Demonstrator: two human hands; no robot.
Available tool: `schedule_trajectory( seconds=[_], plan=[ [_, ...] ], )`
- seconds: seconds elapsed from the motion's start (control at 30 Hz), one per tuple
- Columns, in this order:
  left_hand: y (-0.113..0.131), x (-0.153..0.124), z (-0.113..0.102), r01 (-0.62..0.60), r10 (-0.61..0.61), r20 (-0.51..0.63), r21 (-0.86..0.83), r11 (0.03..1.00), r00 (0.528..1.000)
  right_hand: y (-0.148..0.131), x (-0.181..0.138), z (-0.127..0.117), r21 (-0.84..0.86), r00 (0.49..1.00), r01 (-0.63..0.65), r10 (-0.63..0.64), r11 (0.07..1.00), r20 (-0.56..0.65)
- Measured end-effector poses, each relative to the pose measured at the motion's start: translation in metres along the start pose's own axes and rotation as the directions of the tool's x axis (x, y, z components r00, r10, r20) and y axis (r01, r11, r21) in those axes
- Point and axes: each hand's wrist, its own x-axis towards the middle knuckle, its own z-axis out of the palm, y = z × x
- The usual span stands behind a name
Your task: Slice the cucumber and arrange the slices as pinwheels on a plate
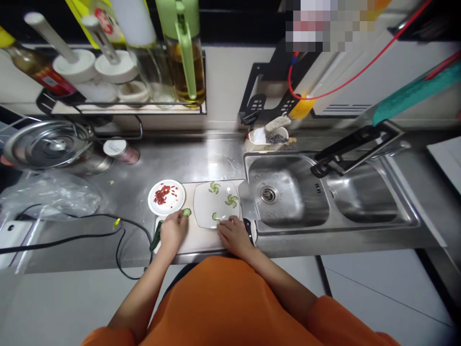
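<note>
Over the left part of the white cutting board (203,240), my left hand (173,231) is closed, its fingertips at a green cucumber slice (186,212). My right hand (234,235) reaches over the near edge of the square white plate (203,206), fingertips pinched at a small cucumber piece beside a partial ring of slices (215,216). Two pinwheels of cucumber slices lie on the plate, one at the back (214,187) and one at the right (231,201). A dark green cucumber piece (155,236) rests left of my left hand. The knife (248,226) lies beside my right wrist.
A round white dish (153,204) with red pieces stands behind my left hand. The double sink (288,192) is at the right. A lidded pot (54,144), a plastic bag (61,194) and a black cable (90,234) are at the left. Bottles stand on a rack (144,109) above.
</note>
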Motion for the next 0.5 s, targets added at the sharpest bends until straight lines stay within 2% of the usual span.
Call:
schedule_trajectory(
  seconds=[0.5],
  plan=[
    [0.0042,-0.0027,0.0072,0.123,-0.126,0.023,0.095,0.988,0.992,-0.0012,0.0015,-0.0019,-0.025,1.0,0.001,0.0,1.0,0.011]
  ],
)
